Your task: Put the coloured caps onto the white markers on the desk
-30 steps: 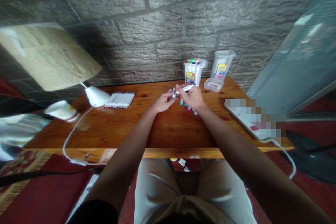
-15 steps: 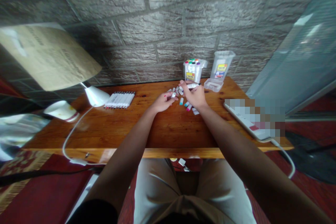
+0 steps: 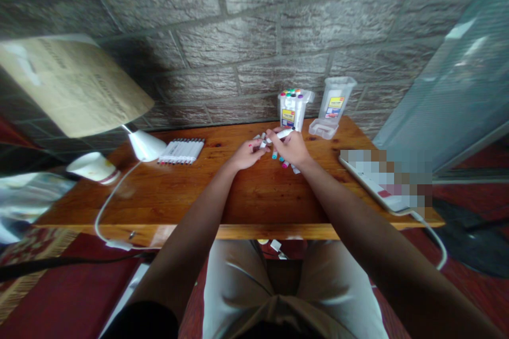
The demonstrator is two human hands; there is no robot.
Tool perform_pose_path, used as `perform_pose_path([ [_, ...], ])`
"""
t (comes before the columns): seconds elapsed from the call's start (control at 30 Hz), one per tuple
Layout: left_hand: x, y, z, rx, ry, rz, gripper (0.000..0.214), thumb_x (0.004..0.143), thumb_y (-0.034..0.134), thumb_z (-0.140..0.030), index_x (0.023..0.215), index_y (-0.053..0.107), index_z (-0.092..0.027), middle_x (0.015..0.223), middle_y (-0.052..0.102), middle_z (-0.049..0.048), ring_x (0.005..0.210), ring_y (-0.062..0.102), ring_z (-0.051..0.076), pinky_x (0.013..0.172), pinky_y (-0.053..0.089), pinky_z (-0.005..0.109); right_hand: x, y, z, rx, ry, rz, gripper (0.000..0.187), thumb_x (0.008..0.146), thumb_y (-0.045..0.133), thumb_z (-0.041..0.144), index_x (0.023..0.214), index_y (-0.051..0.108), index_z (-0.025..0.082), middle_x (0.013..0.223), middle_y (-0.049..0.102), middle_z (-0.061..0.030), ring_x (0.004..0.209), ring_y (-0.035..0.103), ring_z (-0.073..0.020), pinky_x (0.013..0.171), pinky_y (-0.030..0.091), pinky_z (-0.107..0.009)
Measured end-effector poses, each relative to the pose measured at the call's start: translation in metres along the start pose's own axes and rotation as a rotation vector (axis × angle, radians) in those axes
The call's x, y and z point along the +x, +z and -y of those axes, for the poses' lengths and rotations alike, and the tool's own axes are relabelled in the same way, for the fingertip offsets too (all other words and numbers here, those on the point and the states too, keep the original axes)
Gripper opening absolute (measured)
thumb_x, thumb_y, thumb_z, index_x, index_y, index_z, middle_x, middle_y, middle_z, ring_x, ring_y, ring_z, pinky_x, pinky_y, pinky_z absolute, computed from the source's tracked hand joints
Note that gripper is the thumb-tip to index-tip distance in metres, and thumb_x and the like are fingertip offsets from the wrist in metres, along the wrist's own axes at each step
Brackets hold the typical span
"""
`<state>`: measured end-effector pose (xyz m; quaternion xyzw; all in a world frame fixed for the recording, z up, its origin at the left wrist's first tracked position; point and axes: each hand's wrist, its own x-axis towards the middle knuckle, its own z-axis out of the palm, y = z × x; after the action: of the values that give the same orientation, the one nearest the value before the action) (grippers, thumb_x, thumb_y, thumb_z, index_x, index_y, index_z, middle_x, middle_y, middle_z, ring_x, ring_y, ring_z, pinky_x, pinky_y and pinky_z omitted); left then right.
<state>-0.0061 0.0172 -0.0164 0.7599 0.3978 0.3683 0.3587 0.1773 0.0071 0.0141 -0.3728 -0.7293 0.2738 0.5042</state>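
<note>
Facing the front edge of the tabletop (image 3: 258, 193), a person in light trousers (image 3: 234, 275) has both bare forearms stretched over it. Near the front left corner a white cable (image 3: 96, 217) hangs past that edge; by the front right corner another white lead (image 3: 441, 243) drops from a flat device (image 3: 368, 184), mostly masked by pixel blocks, which lies along the right edge. A paper cup (image 3: 93, 167) sits at the left edge. Farther in, between the middle and the rear edge, several loose white pieces (image 3: 274, 154) are scattered around the hands, some with turquoise or pink ends, too small to tell whether caps or whole pens. Just beside them, the left hand (image 3: 248, 153) has its grip closed around a short white piece (image 3: 263, 144). The right hand (image 3: 292, 145) has its grip clamped on a white marker (image 3: 285, 133), held slanted, black end toward the rear right corner, other end right by the left fingers; contact there is unclear. Toward the rear left corner lie a row of white markers (image 3: 183, 151) and a lamp (image 3: 145, 146). Near the rear edge stands a clear case of coloured markers (image 3: 294, 108); nearer the rear right corner is a second clear case (image 3: 334, 103), its lid open. Behind rises a grey stone wall (image 3: 250, 32).
</note>
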Motion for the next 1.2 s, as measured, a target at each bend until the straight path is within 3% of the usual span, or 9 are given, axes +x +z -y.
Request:
perform_pose_path([
  [0.17, -0.0008, -0.001, -0.0021, 0.005, 0.003, 0.009, 0.017, 0.087, 0.058, -0.024, 0.092, 0.069, -0.011, 0.076, 0.062, 0.0017, 0.059, 0.051, 0.01, 0.058, 0.043, 0.023, -0.0009, 0.001, 0.0011, -0.028, -0.062, 0.001, 0.042, 0.095, 0.053, 0.051, 0.074, 0.068, 0.019, 0.067, 0.071, -0.0028, 0.062, 0.066, -0.0153, 0.061, 0.047, -0.025],
  [0.33, -0.0001, 0.0003, 0.004, -0.023, 0.031, 0.004, 0.023, 0.086, 0.063, -0.031, 0.098, 0.07, -0.013, 0.091, 0.07, 0.0064, 0.074, 0.059, 0.014, 0.069, 0.049, 0.027, 0.0001, -0.0018, -0.0012, -0.04, -0.097, -0.11, 0.035, 0.094, 0.054, 0.05, 0.093, 0.072, 0.02, 0.084, 0.076, -0.0034, 0.073, 0.068, -0.0161, 0.068, 0.05, -0.025],
  [0.43, 0.0003, 0.0009, 0.0069, -0.028, 0.046, -0.001, 0.023, 0.086, 0.062, -0.031, 0.099, 0.071, -0.013, 0.095, 0.072, 0.008, 0.081, 0.062, 0.017, 0.076, 0.051, 0.031, 0.0005, -0.0037, -0.0008, -0.056, -0.035, -0.136, 0.035, 0.093, 0.055, 0.05, 0.089, 0.072, 0.02, 0.08, 0.076, -0.0023, 0.067, 0.067, -0.0152, 0.065, 0.049, -0.025],
  [0.77, 0.0001, 0.0006, 0.0041, -0.042, 0.013, -0.001, 0.018, 0.086, 0.063, -0.026, 0.096, 0.07, -0.012, 0.094, 0.071, 0.0066, 0.075, 0.06, 0.014, 0.072, 0.05, 0.028, 0.0001, -0.0025, 0.0027, -0.049, 0.008, -0.144, 0.033, 0.092, 0.058, 0.049, 0.085, 0.073, 0.021, 0.08, 0.077, -0.0027, 0.071, 0.07, -0.0161, 0.068, 0.052, -0.025],
  [1.0, -0.0015, 0.0017, -0.0001, -0.138, -0.006, 0.001, 0.017, 0.083, 0.067, -0.022, 0.096, 0.062, -0.013, 0.093, 0.071, 0.0068, 0.077, 0.062, 0.013, 0.075, 0.049, 0.027, 0.001, -0.0013, 0.0008, 0.0, 0.039, -0.149, 0.038, 0.091, 0.058, 0.054, 0.088, 0.073, 0.019, 0.071, 0.073, -0.0026, 0.069, 0.069, -0.0162, 0.064, 0.051, -0.024],
  [1.2, -0.0027, 0.0018, -0.0024, -0.159, -0.033, 0.005, 0.025, 0.081, 0.072, -0.031, 0.094, 0.058, -0.014, 0.093, 0.071, 0.0065, 0.075, 0.061, 0.012, 0.068, 0.046, 0.023, 0.0017, -0.0021, 0.0057, 0.029, 0.075, -0.205, 0.052, 0.093, 0.05, 0.062, 0.079, 0.073, 0.018, 0.056, 0.066, -0.0016, 0.057, 0.066, -0.0158, 0.058, 0.049, -0.025],
])
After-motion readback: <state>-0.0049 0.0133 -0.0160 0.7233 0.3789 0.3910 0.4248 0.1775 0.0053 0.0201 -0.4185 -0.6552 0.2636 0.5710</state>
